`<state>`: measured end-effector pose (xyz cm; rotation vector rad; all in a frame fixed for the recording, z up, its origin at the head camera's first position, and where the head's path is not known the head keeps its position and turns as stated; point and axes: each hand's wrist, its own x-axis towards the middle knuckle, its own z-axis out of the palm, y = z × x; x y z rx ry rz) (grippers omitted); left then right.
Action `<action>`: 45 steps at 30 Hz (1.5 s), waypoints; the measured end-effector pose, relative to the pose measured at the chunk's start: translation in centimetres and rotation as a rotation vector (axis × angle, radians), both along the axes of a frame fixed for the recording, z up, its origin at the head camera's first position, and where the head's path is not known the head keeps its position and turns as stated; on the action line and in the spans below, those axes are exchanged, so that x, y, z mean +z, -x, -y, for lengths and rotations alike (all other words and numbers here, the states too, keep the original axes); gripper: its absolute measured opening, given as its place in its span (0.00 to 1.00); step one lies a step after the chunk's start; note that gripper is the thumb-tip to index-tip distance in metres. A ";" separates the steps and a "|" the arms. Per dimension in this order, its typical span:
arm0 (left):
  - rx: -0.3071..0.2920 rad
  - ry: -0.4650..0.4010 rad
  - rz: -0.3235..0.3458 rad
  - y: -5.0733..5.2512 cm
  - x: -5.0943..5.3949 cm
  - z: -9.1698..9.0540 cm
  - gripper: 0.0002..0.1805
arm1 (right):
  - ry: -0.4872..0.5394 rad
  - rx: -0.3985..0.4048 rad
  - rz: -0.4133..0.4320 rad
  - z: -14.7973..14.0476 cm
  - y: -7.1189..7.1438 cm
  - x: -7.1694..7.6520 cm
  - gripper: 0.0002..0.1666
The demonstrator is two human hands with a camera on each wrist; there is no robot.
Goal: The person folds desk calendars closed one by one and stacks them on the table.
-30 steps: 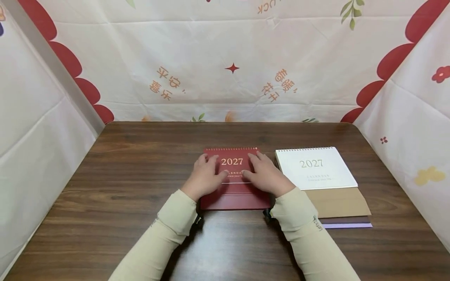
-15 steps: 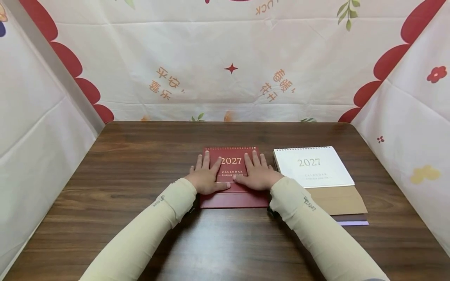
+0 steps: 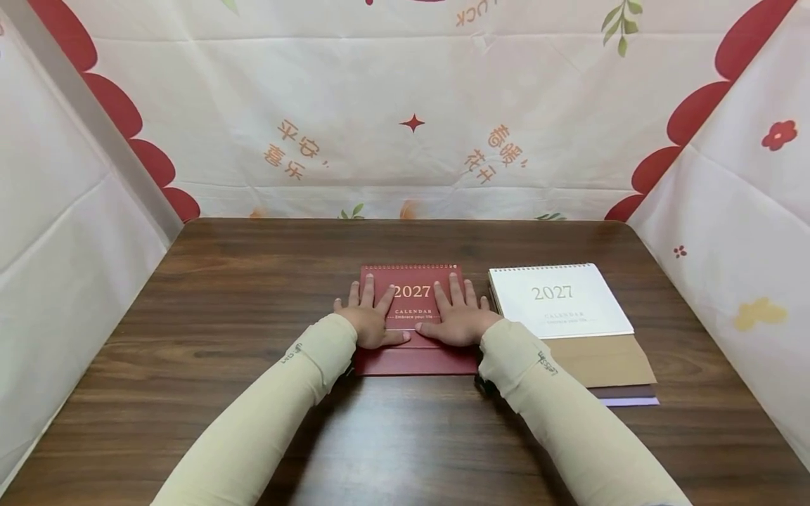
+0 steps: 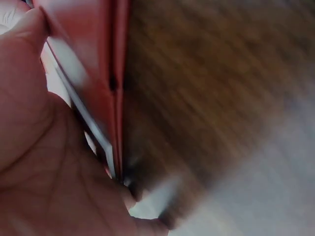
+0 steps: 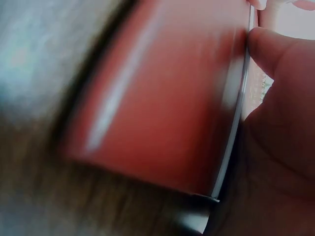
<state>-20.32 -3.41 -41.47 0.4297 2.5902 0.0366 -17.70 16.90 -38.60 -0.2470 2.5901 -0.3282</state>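
Observation:
A red 2027 desk calendar (image 3: 413,305) lies on the table, its spiral binding along the far edge and a plain red flap along the near edge. On its left part rests my left hand (image 3: 372,320), fingers spread and straight, thumb pointing inward. My right hand (image 3: 460,318) lies likewise on the right part, thumb toward the other thumb. In the left wrist view the palm (image 4: 59,162) is beside the calendar's edge (image 4: 115,108). The right wrist view shows the thumb (image 5: 270,51) touching the calendar (image 5: 167,98) near its pages' edge.
To the right lies a white 2027 desk calendar (image 3: 560,302) with a tan flap (image 3: 604,362), and purple strips (image 3: 629,401) show under it. The brown wooden table (image 3: 209,337) meets patterned white cloth (image 3: 380,84) behind and at both sides.
Both hands, earlier with bent fingers over the calendar, have flattened and spread on it. The view has shifted slightly; the calendars stay in place.

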 end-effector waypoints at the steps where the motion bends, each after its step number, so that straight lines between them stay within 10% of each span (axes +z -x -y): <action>1: 0.001 -0.002 0.007 0.0 0.0 -0.1 0.56 | 0.000 -0.001 0.000 0.0 0.0 0.0 0.58; 26: 0.020 -0.032 -0.009 -0.9 0.8 0.1 0.55 | 0.083 0.006 0.020 -0.9 0.5 -1.1 0.65; 34: 0.017 -0.245 -0.028 -1.3 2.9 1.1 0.53 | 0.291 -0.095 -0.096 -2.0 0.8 -0.6 0.61; 40: 0.148 -0.522 -0.077 -0.4 3.9 3.0 0.45 | 0.318 -0.262 -0.319 -1.6 0.3 0.2 0.46; 45: 0.250 -0.461 -0.129 -0.7 4.0 4.1 0.28 | 0.225 -0.277 -0.330 -1.0 0.0 1.1 0.36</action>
